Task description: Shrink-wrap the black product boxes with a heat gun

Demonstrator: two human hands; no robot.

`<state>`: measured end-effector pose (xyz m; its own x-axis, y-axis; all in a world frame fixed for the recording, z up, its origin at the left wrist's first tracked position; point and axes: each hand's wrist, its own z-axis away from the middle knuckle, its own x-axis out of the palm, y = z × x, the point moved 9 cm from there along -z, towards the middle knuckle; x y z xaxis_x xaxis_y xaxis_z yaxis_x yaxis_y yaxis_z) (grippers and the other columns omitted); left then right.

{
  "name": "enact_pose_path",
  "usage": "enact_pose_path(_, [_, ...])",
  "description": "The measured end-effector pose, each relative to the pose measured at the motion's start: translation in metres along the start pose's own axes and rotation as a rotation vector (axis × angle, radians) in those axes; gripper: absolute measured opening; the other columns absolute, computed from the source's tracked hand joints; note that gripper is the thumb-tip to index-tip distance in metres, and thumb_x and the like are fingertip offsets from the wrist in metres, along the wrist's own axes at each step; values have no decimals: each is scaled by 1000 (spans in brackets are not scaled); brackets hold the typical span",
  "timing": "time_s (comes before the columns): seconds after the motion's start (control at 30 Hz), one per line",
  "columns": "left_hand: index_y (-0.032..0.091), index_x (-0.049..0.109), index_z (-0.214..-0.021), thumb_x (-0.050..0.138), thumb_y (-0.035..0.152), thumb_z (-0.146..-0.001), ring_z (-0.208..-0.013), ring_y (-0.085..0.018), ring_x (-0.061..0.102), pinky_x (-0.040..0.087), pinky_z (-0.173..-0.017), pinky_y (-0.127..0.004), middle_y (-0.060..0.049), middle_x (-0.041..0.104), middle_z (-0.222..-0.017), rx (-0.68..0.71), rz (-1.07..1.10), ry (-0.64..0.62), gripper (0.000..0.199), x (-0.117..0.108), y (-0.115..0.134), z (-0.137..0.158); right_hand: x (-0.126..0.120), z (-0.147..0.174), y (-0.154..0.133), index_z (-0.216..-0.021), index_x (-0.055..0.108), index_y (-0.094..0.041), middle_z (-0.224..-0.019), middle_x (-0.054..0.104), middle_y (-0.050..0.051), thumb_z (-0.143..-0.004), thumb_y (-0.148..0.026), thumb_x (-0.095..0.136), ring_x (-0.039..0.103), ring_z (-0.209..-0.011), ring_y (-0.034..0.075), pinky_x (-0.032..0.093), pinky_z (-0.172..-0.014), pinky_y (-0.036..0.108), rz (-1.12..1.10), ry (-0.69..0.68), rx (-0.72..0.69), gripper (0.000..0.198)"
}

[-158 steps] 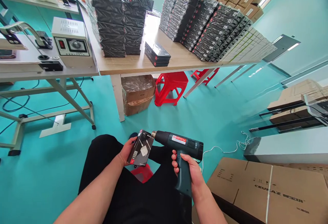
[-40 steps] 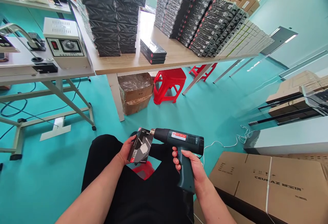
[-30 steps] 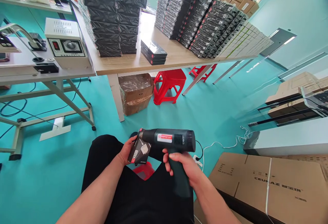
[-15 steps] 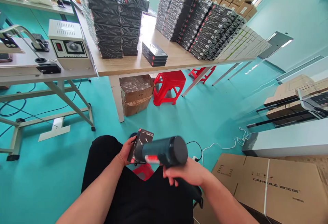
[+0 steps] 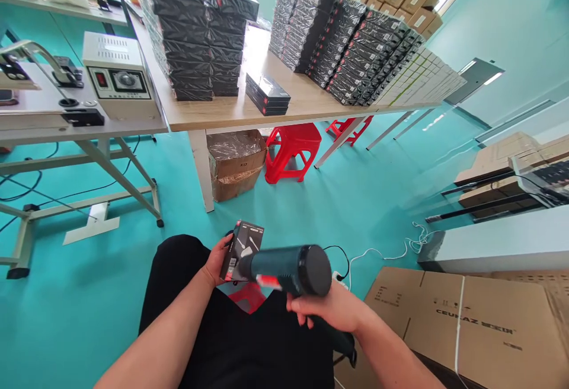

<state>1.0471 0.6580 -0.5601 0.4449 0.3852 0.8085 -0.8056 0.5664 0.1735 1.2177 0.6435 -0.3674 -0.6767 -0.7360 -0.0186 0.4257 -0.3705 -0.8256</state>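
Over my lap, my left hand (image 5: 216,263) grips a small black printed box (image 5: 247,241) by its left side, with the printed face turned up. My right hand (image 5: 326,306) is wrapped round the handle of a dark green heat gun (image 5: 284,267). The gun's nozzle points left at the box's lower right part and covers some of it. Whether nozzle and box touch, I cannot tell. Below the box, part of a red stool seat (image 5: 249,297) shows between my legs.
A wooden table (image 5: 191,121) ahead bears tall stacks of wrapped black boxes (image 5: 186,51) and a short pile (image 5: 268,93). A sealing machine (image 5: 118,75) stands at left. Under the table are an open carton (image 5: 235,166) and red stool (image 5: 294,149). Large cartons (image 5: 480,324) lie at right.
The heat gun has shifted slightly right and down, and more of the box's printed face shows. The box has moved a little left and tilted.
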Motion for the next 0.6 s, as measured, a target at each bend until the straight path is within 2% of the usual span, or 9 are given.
enact_pose_path(0.07, [7, 66, -104, 60, 49, -80, -79, -33, 72, 56, -70, -42, -19, 74, -89, -13, -18, -12, 48, 0, -2, -2, -19, -6, -8, -92, 70, -14, -69, 65, 3, -78, -31, 64, 58, -59, 14, 48, -57, 29, -88, 187, -61, 23])
enact_pose_path(0.13, [8, 67, -101, 60, 50, -80, -78, -33, 72, 56, -70, -41, -18, 74, -87, -19, -32, -4, 48, -2, -3, -3, -28, -12, -16, -98, 69, -15, -73, 66, 3, -80, -31, 62, 59, -62, 15, 49, -60, 29, -142, 270, -109, 26])
enact_pose_path(0.2, [10, 67, -99, 60, 52, -80, -75, -32, 72, 56, -69, -42, -16, 74, -82, -27, -53, 20, 47, -6, -4, -3, -18, -16, -21, -93, 70, -16, -72, 66, 3, -78, -29, 62, 59, -62, 15, 49, -59, 29, -87, 163, -98, 22])
enact_pose_path(0.3, [10, 68, -99, 59, 50, -81, -75, -31, 72, 56, -70, -40, -14, 74, -80, 5, -60, 44, 45, -8, 1, -2, 16, -8, -16, -77, 70, -15, -61, 63, 1, -73, -24, 67, 57, -54, 14, 46, -54, 27, 111, -141, -1, 11])
enact_pose_path(0.37, [10, 67, -102, 59, 49, -81, -78, -31, 72, 56, -73, -41, -15, 75, -85, 23, -55, 36, 45, -7, 3, -1, 26, -4, -15, -73, 70, -14, -59, 62, 0, -71, -23, 68, 55, -52, 12, 45, -52, 26, 148, -199, 16, 9])
enact_pose_path(0.43, [9, 67, -104, 59, 50, -81, -79, -32, 72, 56, -74, -43, -16, 75, -87, 8, -64, 26, 47, -6, 2, -1, 17, -9, -22, -80, 70, -15, -65, 64, 1, -73, -26, 67, 57, -55, 13, 47, -53, 26, 8, -80, -28, 13])
enact_pose_path(0.53, [9, 65, -106, 59, 51, -80, -79, -32, 72, 56, -75, -43, -16, 75, -87, -13, -51, 14, 49, -4, 0, 0, -18, -23, -27, -96, 67, -15, -77, 67, 3, -75, -29, 65, 60, -60, 14, 49, -53, 26, -233, 187, -73, 25])
enact_pose_path(0.6, [8, 65, -107, 59, 50, -81, -79, -31, 72, 56, -76, -42, -16, 75, -88, -10, -27, 15, 49, -3, 0, 2, -43, -29, -22, -99, 66, -14, -78, 67, 4, -75, -29, 65, 60, -59, 13, 49, -53, 26, -256, 311, -50, 29])
